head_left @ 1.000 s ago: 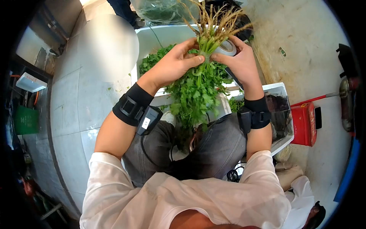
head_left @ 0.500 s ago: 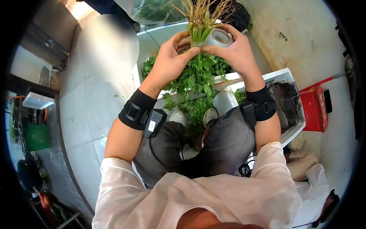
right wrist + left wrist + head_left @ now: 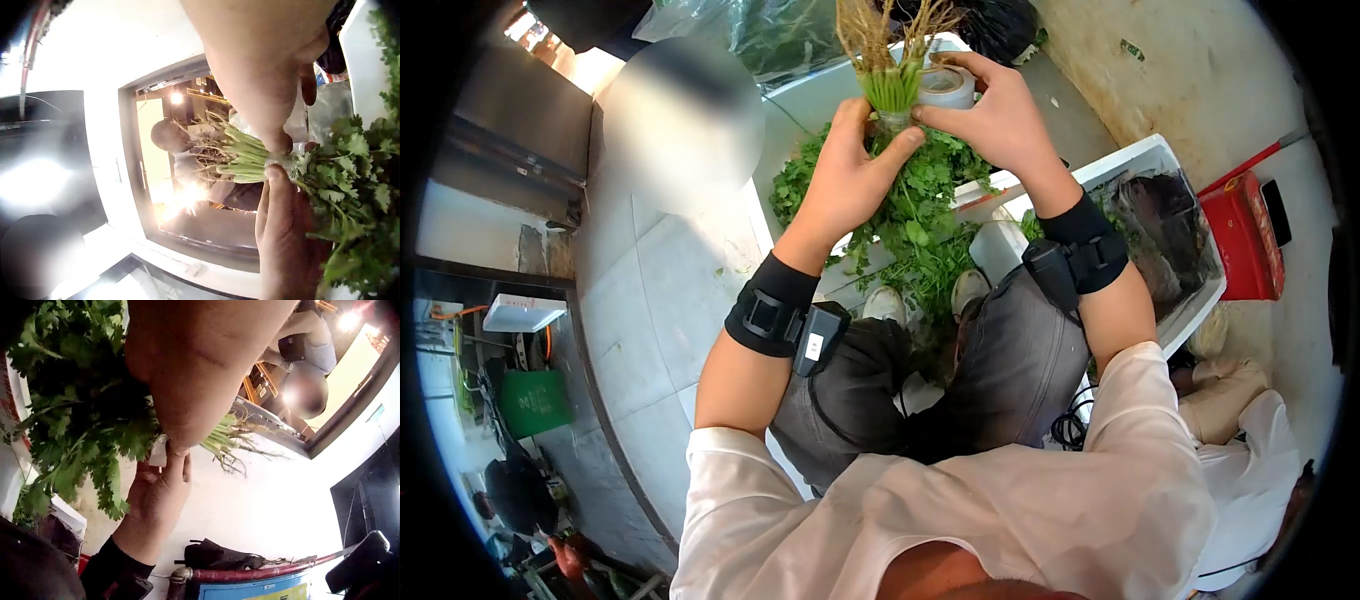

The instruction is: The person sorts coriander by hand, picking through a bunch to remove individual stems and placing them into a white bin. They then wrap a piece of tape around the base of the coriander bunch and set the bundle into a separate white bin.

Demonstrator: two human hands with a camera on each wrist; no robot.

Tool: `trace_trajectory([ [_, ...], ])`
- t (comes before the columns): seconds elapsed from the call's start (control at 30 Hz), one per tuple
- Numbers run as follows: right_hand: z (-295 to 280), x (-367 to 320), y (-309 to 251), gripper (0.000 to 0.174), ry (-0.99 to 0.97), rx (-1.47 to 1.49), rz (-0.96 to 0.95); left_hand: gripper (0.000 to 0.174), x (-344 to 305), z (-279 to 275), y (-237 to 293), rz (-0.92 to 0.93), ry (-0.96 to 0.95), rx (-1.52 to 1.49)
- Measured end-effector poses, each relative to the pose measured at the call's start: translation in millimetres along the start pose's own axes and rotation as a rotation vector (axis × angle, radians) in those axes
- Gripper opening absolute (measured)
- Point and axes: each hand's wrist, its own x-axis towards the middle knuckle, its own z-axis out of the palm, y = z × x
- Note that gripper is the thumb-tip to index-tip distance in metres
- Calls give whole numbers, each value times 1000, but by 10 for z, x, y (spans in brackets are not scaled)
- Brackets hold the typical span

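A bunch of coriander (image 3: pixel 892 92) is held up in front of me, its pale roots on top and its leaves hanging down. Clear tape (image 3: pixel 892 121) circles the stems just above the leaves. My left hand (image 3: pixel 855 175) grips the bunch at this band, with the thumb across the front. A roll of tape (image 3: pixel 947 88) sits in my right hand (image 3: pixel 998 118), whose thumb reaches to the taped stems. In the right wrist view, both thumbs meet at the band beside the green stems (image 3: pixel 247 156). The left wrist view shows mostly leaves (image 3: pixel 75 419), and the hand hides the band.
Below the hands is a white foam box (image 3: pixel 765 215) with more coriander (image 3: pixel 795 195). Another foam box (image 3: pixel 1205 310) stands at the right, by a red dustpan (image 3: pixel 1245 240). Plastic bagging (image 3: pixel 790 40) lies behind. Another person (image 3: pixel 1245 440) is at the lower right.
The head view has shifted, so the surroundings sit further right. The bunch has turned from leaning to more upright, and the tape roll has come into fuller view. Both hands keep their hold.
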Motion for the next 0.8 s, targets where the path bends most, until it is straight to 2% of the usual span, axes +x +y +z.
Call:
trace_trajectory([
  [0.03,4,-10,-16,65,4,1,4,41,8,21,6,0,-6,0],
  [0.1,14,-26,-39,65,26,-63,-27,36,35,58,35,-163,86,-82],
  [0.2,39,-13,19,69,112,-100,-85,31,48,61,89,-151,164,-84],
  [0.27,46,-1,44,69,121,-120,-85,34,47,56,125,-151,127,-128],
  [0.33,34,4,42,70,128,-140,-84,30,52,66,155,-78,161,-31],
  [0.37,29,-1,33,69,135,-180,-98,29,28,51,188,-131,136,37],
  [0.6,8,-4,140,63,158,-302,-65,28,-8,3,227,-132,19,-26],
  [0.67,8,-8,169,62,139,-303,-74,28,-6,15,270,-200,-22,-114],
  [0.73,1,-12,165,60,116,-324,-38,30,-3,-28,236,-187,-70,-154],
  [0.8,23,8,261,58,95,-399,-57,34,-10,-62,261,-300,-190,-255],
])
